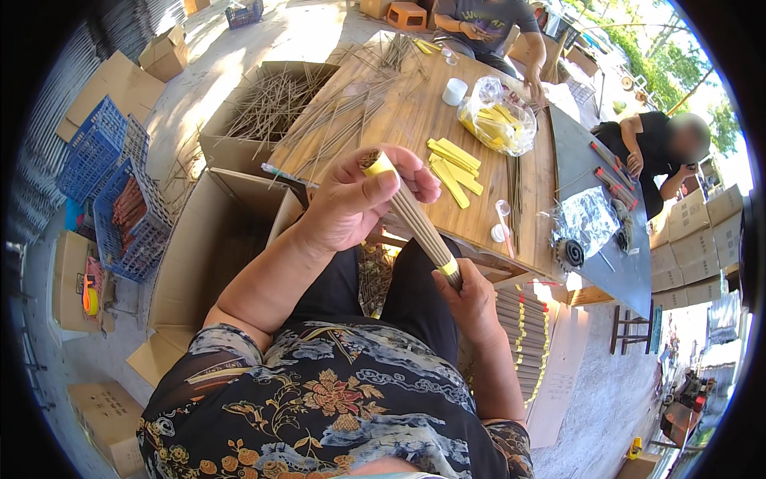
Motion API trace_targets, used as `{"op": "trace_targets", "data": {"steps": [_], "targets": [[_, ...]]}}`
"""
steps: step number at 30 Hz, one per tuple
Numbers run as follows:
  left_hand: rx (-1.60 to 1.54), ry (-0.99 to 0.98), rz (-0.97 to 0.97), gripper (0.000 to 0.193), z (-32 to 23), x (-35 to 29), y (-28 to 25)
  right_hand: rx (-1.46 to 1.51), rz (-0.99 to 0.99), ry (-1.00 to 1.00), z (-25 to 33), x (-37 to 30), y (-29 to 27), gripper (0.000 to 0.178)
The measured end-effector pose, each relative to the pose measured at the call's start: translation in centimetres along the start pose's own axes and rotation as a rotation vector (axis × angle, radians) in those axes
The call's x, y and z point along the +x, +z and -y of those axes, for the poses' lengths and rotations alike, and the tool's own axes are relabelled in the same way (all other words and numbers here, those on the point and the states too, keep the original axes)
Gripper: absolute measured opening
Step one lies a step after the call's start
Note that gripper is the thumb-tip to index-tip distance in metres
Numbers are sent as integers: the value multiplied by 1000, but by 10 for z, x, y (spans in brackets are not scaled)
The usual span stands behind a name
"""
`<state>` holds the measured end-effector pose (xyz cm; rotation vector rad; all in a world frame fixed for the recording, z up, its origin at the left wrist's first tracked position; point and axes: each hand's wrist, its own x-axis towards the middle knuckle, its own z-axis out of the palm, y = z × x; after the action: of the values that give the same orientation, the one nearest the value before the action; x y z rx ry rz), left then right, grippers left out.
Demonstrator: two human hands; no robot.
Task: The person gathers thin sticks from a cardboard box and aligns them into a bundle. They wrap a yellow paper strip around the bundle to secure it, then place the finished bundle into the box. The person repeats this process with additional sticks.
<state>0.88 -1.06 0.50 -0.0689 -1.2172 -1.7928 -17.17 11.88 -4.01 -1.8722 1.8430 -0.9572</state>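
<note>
A bundle of brown incense sticks (419, 227) slants across my lap, its upper end pointing up and left. Yellow paper bands circle it near both ends. My left hand (351, 195) is closed round the upper end, with the thumb against the upper yellow band (378, 164). Lower down, my right hand (471, 299) grips the bottom end, just below the other band. On the wooden table (399, 112) ahead, loose yellow paper strips (455, 169) lie beside a clear plastic bag (499, 120) that holds more of them. Thin loose sticks (516, 199) lie to their right.
Left of the table, a cardboard box (219, 148) is heaped with loose sticks; an open carton (199, 239) stands nearer. Several banded bundles (523, 343) lie beside my right forearm. One person (495, 24) sits across the table, another (638, 152) at the grey table (574, 152).
</note>
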Motion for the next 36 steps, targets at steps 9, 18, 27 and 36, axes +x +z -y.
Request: {"op": "trace_targets", "data": {"steps": [9, 18, 27, 36], "targets": [[-79, -58, -74, 30, 12, 6, 7, 288, 173, 82, -4, 0, -13, 30], [-27, -112, 19, 52, 29, 8, 17, 232, -93, 164, -30, -24, -10, 24], [-129, -137, 41, 55, 31, 3, 16, 157, -182, 137, -30, -24, -12, 24], [-147, -128, 14, 64, 30, 0, 13, 153, -244, 45, -30, -25, -11, 29]]}}
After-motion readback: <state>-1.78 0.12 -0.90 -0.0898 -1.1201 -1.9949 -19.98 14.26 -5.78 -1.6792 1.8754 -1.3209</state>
